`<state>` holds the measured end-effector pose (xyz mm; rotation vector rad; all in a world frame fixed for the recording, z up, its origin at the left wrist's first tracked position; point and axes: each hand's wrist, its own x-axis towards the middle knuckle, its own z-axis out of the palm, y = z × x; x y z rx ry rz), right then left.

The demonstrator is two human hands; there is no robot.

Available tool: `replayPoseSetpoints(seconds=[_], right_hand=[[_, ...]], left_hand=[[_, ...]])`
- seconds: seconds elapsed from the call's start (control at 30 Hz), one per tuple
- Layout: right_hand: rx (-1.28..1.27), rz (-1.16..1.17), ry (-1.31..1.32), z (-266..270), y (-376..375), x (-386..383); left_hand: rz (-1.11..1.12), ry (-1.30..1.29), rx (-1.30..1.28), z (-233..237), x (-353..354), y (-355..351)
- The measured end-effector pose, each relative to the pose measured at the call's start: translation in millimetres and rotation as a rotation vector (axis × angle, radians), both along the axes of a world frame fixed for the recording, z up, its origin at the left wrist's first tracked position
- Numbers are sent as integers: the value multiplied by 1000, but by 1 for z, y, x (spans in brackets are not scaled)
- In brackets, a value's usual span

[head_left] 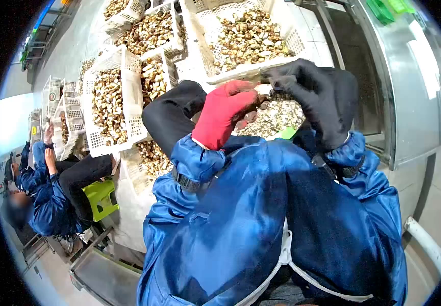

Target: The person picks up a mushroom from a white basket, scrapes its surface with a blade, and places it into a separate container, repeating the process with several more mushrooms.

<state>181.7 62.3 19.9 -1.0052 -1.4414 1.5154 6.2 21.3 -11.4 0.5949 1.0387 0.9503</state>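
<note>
My left hand (228, 109), in a red glove, is closed with bent fingers around what looks like a mushroom, mostly hidden by the glove. Facing it, my right hand (307, 94) wears a dark glove and has its fingers curled; whatever they grip is blurred. A small pale piece (264, 89) shows between the two hands. Beneath them, between my knees, lies a heap of pale, chopped-looking trimmings (271, 118) with a bright green piece (286, 133) at its near edge. Just beyond the hands stands a white crate (261, 70) of brown-and-cream mushrooms (251, 40).
More perforated white crates (132, 97) of mushrooms stand on the floor ahead and to the left. A co-worker in blue (52, 204) sits at far left by a lime-green stool (100, 199). A metal table (414, 81) runs along the right, with green containers (383, 10) on top.
</note>
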Motion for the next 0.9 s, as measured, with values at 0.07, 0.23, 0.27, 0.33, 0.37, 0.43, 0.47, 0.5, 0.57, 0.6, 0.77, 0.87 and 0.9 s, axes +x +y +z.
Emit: replayPoseSetpoints(seconds=[0.07,0.23,0.27,0.33,0.37,0.43,0.47,0.5,0.57,0.6,0.77,0.87,0.9], right_hand=[[23,-15,-74,10,-1,0],[176,43,-160,-2,2,0],[27,21,-68,-1,2,0],[-195,-12,26,-6,7,4],[-183,-15,44,-5,5,2],[-156,-21,78,-1,2,-4],[-106,54,55,-4,4,-4],[-128,67,31,-6,4,-4],[-172,93,-19,-7,4,-1],[-178,72,-35,-1,6,2],[9,-29,-269,-8,16,14],[-148,16,-299,-24,36,46],[-210,33,-251,-27,38,54]], left_hand=[[15,52,41,1,-1,-1],[111,516,319,-3,9,0],[118,494,435,-5,7,0],[128,461,436,-4,7,-3],[133,443,437,-2,8,-4],[156,486,542,-9,8,-2],[165,508,595,-11,8,-1],[166,523,608,-11,10,-2],[169,553,634,-9,12,-3],[175,495,656,-11,12,-4],[175,502,654,-2,-4,-4],[432,481,340,0,-53,-4],[670,115,245,-4,-78,0]])
